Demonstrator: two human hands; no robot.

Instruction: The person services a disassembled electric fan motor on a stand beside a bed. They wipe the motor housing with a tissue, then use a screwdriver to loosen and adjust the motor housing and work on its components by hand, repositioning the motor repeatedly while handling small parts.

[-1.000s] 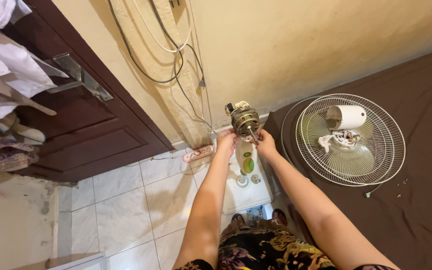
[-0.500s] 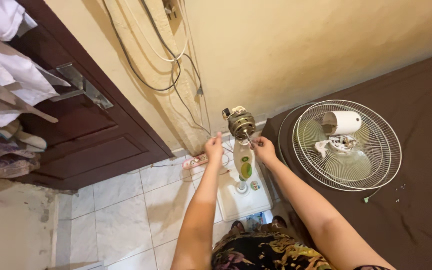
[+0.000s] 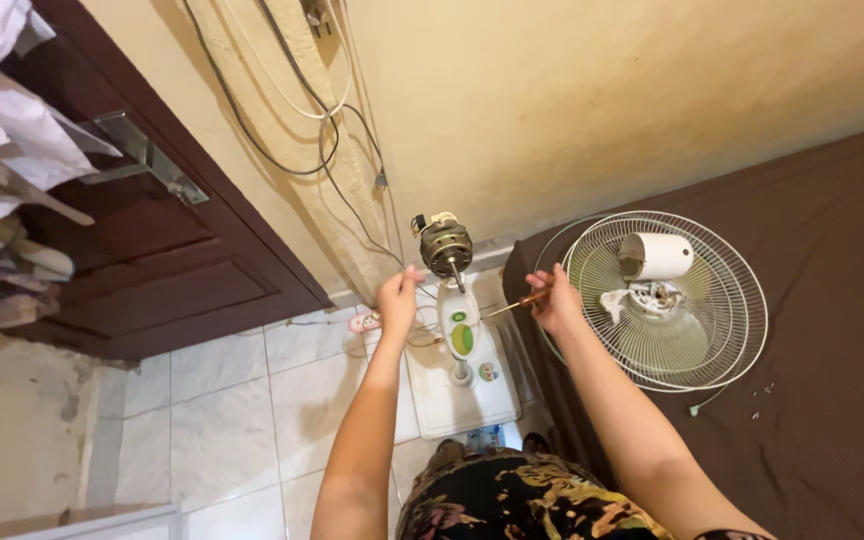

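The person stands over a stripped-down fan stand [image 3: 462, 335] on the tiled floor [image 3: 222, 410], its white base [image 3: 452, 400] close to the wall. On top of the stand sits the bare motor [image 3: 446, 246], metal and copper-coloured, with its shaft pointing down toward the person. The left hand [image 3: 397, 296] is up beside the motor, just left of it, fingers loosely curled; from here I cannot tell whether it pinches one of the thin wires there or only touches them. The right hand [image 3: 556, 300] is closed around the brown handle of a screwdriver [image 3: 514, 303], the thin shaft reaching left toward the neck of the stand below the motor. To the right, on a dark brown bed [image 3: 832, 330], lies the round wire fan guard [image 3: 664, 300], and resting in it are the white motor cover [image 3: 657, 256] and some small white parts. A power strip [image 3: 362, 322] lies on the floor by the wall, under a run of cables [image 3: 292, 120] hanging down the wall. A dark wooden door [image 3: 152, 250] stands to the left.
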